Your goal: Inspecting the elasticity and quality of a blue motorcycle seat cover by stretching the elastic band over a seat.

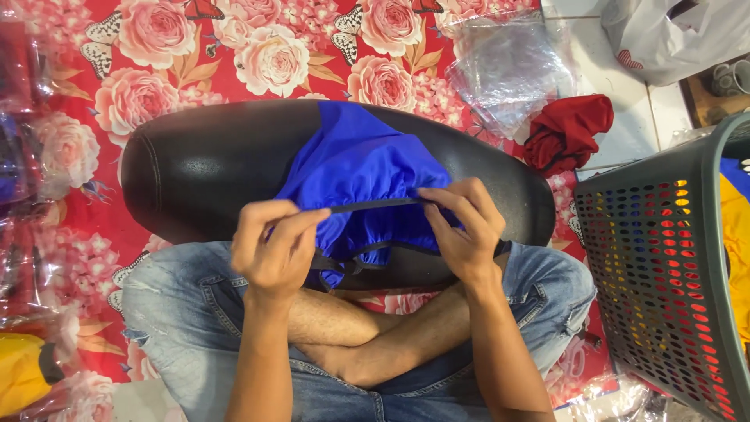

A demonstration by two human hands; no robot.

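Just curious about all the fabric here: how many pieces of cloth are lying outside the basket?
2: a blue cloth on the black seat, held by both hands, and a red cloth on the floor beyond. More may be hidden.

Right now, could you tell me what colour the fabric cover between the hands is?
The fabric cover is bright blue with a dark elastic edge, seen best in the head view.
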